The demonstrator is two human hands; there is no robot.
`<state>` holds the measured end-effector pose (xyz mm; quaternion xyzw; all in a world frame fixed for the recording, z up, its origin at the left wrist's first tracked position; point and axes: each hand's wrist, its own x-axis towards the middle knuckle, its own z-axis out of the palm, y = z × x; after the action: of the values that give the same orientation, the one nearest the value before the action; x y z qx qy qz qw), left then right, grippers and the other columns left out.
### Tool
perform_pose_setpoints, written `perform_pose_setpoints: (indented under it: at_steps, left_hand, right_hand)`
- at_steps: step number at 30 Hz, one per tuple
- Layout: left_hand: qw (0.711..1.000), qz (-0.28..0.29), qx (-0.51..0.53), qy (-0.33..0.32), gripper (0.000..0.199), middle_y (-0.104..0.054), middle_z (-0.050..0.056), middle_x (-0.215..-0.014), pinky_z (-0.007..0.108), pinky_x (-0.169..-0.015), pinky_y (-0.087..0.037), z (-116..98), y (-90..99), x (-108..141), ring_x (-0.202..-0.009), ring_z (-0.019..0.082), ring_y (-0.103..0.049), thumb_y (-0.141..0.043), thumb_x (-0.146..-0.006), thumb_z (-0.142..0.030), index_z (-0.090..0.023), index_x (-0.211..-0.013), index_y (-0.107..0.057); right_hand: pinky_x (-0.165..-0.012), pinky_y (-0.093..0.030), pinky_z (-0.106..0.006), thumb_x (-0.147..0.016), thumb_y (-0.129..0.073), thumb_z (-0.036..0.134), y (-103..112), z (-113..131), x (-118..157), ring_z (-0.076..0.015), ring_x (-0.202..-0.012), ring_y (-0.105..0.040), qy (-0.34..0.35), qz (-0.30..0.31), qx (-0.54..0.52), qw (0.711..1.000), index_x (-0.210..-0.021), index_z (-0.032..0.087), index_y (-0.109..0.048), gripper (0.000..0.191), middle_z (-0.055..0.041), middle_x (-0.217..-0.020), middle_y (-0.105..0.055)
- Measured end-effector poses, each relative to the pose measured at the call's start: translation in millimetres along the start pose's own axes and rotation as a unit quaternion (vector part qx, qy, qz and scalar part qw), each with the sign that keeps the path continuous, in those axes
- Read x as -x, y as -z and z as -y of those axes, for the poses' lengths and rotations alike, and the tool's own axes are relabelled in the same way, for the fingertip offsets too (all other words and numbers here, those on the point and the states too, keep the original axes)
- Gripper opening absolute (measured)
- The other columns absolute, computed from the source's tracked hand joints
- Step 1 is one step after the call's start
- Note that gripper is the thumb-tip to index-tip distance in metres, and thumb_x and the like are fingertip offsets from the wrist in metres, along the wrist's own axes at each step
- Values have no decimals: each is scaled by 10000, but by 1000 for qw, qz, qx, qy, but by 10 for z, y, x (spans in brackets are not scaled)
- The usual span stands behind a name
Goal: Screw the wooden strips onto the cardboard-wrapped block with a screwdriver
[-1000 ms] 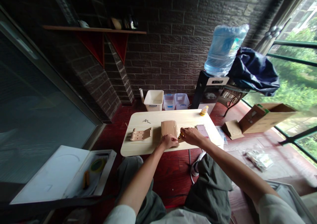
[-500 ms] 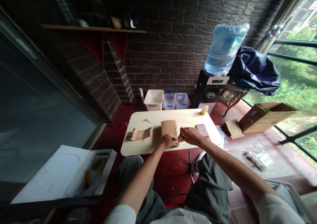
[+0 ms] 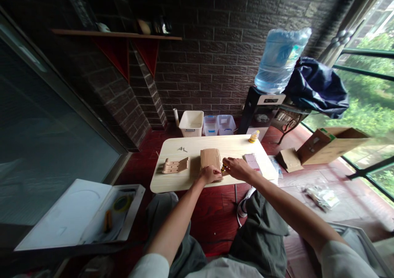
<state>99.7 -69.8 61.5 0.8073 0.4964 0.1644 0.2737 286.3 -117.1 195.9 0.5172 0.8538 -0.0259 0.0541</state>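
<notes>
A ribbed brown wooden box [image 3: 210, 157] stands near the middle of the pale table. At its near right corner, my left hand [image 3: 211, 174] has its fingers closed; what sits between the fingertips is too small to make out. Just to the right, my right hand [image 3: 237, 168] grips a yellow-and-black screwdriver [image 3: 224, 165], its tip down beside the left fingertips. On the left of the table lies a wooden part with holes [image 3: 175, 166]. Behind that part is a small heap of dark screws [image 3: 182, 149].
The light wooden table [image 3: 160, 179] also bears a yellow-capped bottle [image 3: 254, 136] and a pinkish flat object [image 3: 252, 162]. Plastic bins [image 3: 191, 124] and a water dispenser [image 3: 261, 110] stand behind it. An open white case [image 3: 135, 212] lies at left, a cardboard box [image 3: 320, 146] at right.
My right hand and the screwdriver have shifted very slightly. The box and my left hand stay in place.
</notes>
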Motion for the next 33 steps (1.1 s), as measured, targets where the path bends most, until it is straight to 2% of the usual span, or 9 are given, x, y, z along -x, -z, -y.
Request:
perform_pose_setpoints:
  at_steps: [7,14,18,22,28,33]
  left_hand:
    - [1000,2,4,10,233,-776,-4,-993,237,-765,-498,-15,3,2,-926,186,-697,-698,-770,-447,-303,-922,-799]
    - [1000,1,9,2,224,-775,-6,-1006,232,-765,-491,-24,17,16,-932,184,-692,-686,-781,-436,-298,-916,-799]
    - [1000,1,9,-2,219,-777,2,-970,240,-758,-491,-31,19,10,-886,180,-698,-688,-784,-424,-290,-915,-802]
    - [1000,2,9,8,235,-777,-2,-984,233,-765,-492,-41,12,5,-928,184,-696,-688,-783,-440,-295,-929,-801]
    - [1000,0,11,8,207,-776,-9,-1001,231,-765,-492,-27,-1,-2,-920,179,-699,-699,-778,-417,-302,-916,-801]
    - [1000,-6,16,5,211,-776,-8,-1001,226,-753,-490,-7,-16,-6,-921,177,-696,-700,-774,-431,-297,-902,-801]
  right_hand:
    - [-690,-407,-259,-1021,-390,292,5,-14,2,-212,-907,-682,7,-1,-2,1000,-1167,208,-526,217,-112,-1098,-685]
    - [-695,-406,-265,-1022,-396,377,-20,-24,-14,-219,-898,-681,-2,-12,-12,1000,-1142,188,-544,269,-115,-1065,-697]
    - [-705,-414,-262,-1026,-387,358,-4,-24,-1,-211,-915,-682,8,-14,-14,1000,-1215,224,-528,271,-101,-1112,-685]
    - [-733,-425,-267,-1020,-403,327,8,-19,6,-220,-939,-677,-3,-1,-14,1000,-1173,201,-537,238,-116,-1096,-683]
    - [-696,-427,-259,-1013,-402,248,15,-13,16,-209,-910,-683,6,-4,-9,1000,-1239,222,-498,247,-117,-1142,-655]
    - [-703,-424,-270,-1012,-419,300,23,-24,12,-224,-914,-681,-1,-8,-15,1000,-1128,199,-539,195,-101,-1053,-685]
